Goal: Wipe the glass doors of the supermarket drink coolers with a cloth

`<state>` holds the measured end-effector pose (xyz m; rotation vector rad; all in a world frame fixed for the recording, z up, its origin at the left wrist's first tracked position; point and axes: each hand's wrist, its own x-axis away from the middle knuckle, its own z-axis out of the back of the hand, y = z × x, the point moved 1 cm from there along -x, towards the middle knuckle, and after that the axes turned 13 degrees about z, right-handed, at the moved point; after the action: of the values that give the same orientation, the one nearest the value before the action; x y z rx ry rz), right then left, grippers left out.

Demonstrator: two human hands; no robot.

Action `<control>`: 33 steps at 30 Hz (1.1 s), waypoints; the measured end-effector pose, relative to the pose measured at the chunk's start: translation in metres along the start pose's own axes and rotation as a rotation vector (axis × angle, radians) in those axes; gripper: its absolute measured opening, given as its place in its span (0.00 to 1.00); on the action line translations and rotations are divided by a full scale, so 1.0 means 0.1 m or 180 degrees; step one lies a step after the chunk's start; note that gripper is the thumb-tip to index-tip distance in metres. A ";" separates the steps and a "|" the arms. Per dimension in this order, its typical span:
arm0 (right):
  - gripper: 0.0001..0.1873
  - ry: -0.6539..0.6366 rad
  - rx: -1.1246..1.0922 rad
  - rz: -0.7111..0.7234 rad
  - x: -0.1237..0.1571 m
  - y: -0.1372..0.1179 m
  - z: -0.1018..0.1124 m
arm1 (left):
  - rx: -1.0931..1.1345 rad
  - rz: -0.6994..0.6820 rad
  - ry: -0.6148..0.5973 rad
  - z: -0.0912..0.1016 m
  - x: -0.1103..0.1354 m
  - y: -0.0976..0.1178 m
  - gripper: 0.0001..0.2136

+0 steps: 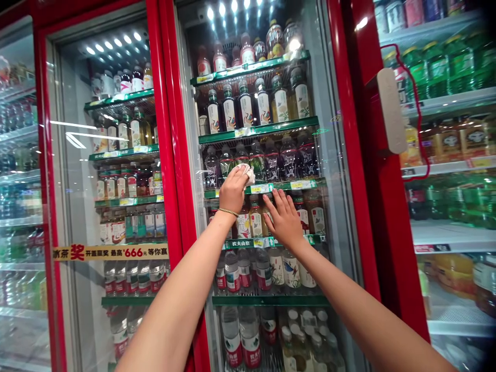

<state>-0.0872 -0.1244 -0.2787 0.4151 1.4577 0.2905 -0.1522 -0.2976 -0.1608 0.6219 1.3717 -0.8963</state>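
My left hand (233, 189) is closed around a crumpled white cloth (248, 174) and presses it against the glass door (333, 206) of a red-framed drinks fridge. A thin band circles that wrist. My right hand (284, 218) lies flat on the same glass just to the right and a little lower, fingers stretched out and holding nothing. Behind the glass, green shelves (259, 129) carry rows of bottled teas and water.
A second glass door (77, 206) to the left bears a yellow banner (110, 252). A red pillar (174, 155) divides the two doors. To the right, a red door frame with a beige handle (391, 111) stands before open shelves (445, 106) of green bottles.
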 end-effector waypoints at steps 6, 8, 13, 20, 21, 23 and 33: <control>0.33 0.0029 -0.0132 -0.0054 -0.01 0.01 0.04 | 0.0074 -0.0156 -0.0455 0.00 0.17 0.14 0.21; 0.30 0.0001 -0.0171 -0.0038 -0.03 0.04 0.10 | 0.0155 -0.0248 -0.0675 0.08 0.13 0.08 0.21; 0.21 0.0112 -0.0480 -0.0109 -0.21 0.19 0.28 | 0.0474 -0.0008 -0.0926 0.24 -0.18 -0.02 0.18; 0.24 0.0361 -0.1175 0.0076 -0.68 0.30 0.29 | 0.1037 0.1450 -0.0782 0.29 -0.38 0.04 0.11; 0.26 0.0317 -0.1231 0.0163 -0.74 0.29 0.28 | 0.1154 0.1651 -0.0874 0.28 -0.39 0.05 0.09; 0.29 0.0272 -0.1298 0.0263 -0.83 0.26 0.26 | 0.1344 0.1927 -0.1062 0.26 -0.39 0.07 0.07; 0.15 0.0256 -0.0813 0.0277 -1.16 0.33 0.26 | 0.1485 0.1884 -0.1451 0.32 -0.39 0.02 0.09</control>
<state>-0.0711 -0.1477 -0.1591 0.2622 1.4604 0.5617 -0.1318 -0.3159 -0.1190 1.0371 0.5132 -0.8005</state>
